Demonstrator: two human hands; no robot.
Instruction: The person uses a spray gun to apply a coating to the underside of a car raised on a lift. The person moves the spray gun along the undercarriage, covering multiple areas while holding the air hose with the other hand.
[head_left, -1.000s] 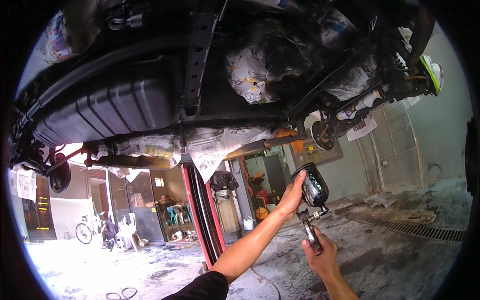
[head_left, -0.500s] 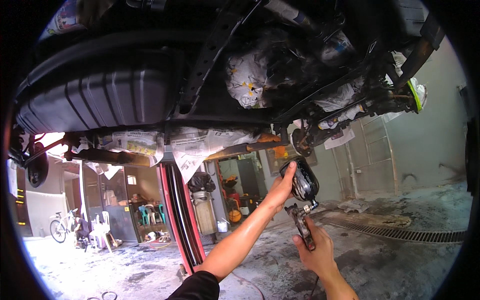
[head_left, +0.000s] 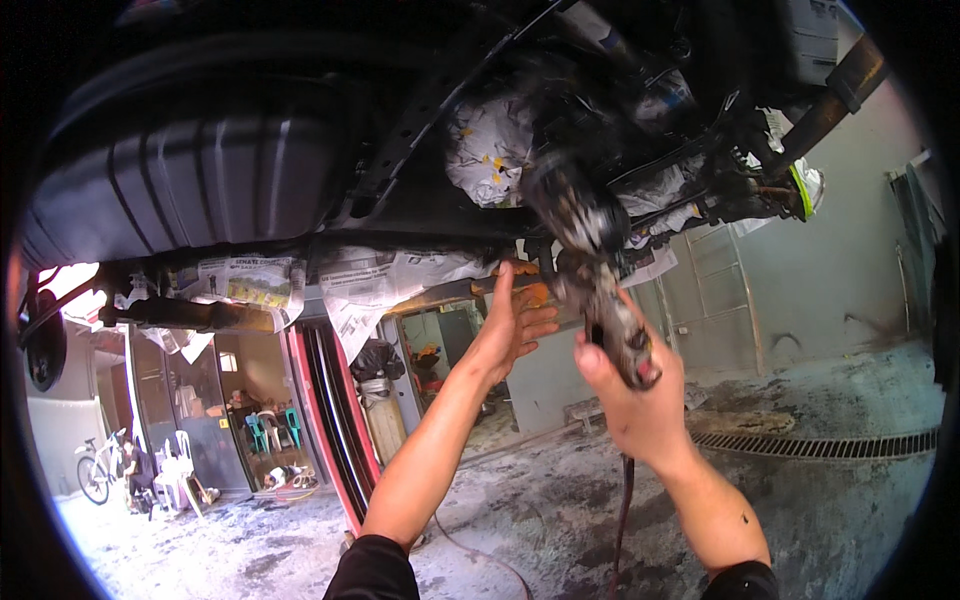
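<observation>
A raised vehicle's black underbody (head_left: 270,180) spans the view above me. My right hand (head_left: 645,400) is closed round the handle of a paint-smeared spray gun (head_left: 610,310), whose dark cup (head_left: 575,205) rises up toward the underbody, smeared by motion. From the handle's foot a thin hose (head_left: 622,520) hangs down. My left hand (head_left: 508,325) is held up to the left of the gun, fingers apart and holding nothing. Crumpled masking paper (head_left: 490,150) covers a part above and left of the cup. Newspaper sheets (head_left: 395,285) wrap the beam behind my left hand.
A red lift post (head_left: 340,430) stands left of my left arm. A floor drain grate (head_left: 820,443) crosses the stained concrete at right. A person (head_left: 140,475) sits far left near a white bicycle (head_left: 97,470) and plastic chairs (head_left: 190,470). The hose trails over the floor.
My left hand has let go of the spray gun's cup and moved left, its fingers spreading. My right hand has raised the gun toward the underbody. The view has shifted slightly.
</observation>
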